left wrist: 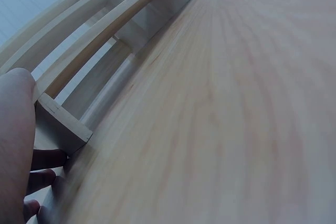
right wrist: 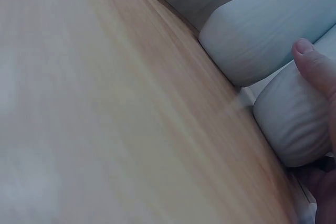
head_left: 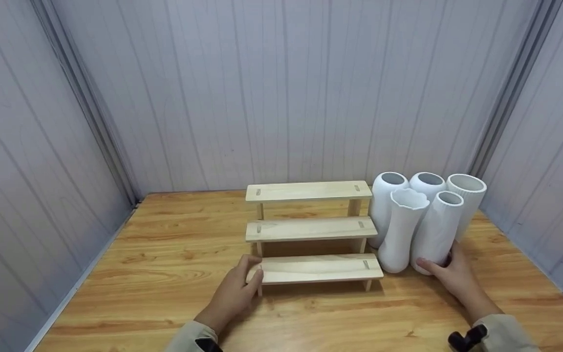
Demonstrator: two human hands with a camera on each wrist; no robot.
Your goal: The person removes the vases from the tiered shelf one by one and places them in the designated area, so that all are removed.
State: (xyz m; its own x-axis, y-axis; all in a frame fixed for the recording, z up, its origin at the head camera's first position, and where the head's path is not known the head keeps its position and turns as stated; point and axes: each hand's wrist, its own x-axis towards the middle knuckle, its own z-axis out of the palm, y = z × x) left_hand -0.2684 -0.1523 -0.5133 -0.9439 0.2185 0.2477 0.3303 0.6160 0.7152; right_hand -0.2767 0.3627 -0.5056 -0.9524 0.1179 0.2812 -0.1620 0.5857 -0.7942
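A three-tier wooden display stand [head_left: 311, 228] stands upright on the table in the head view. My left hand [head_left: 235, 291] holds the left end of its lowest tier, thumb at the front. In the left wrist view, the fingers [left wrist: 44, 179] reach around the stand's end panel [left wrist: 60, 124]. Right of the stand, several white vases stand close together. My right hand [head_left: 455, 278] grips the lower part of the front right vase [head_left: 438, 232], its thumb across the front and its other fingers mostly hidden behind. Beside that vase is one with a wavy rim [head_left: 401, 234].
Behind these two are a rounded vase [head_left: 381, 208], another rounded vase [head_left: 421, 183] and a ribbed vase [head_left: 472, 200] at the far right. The wood-grain table [head_left: 174, 254] is bounded by pale panel walls [head_left: 281, 98] at the back and both sides.
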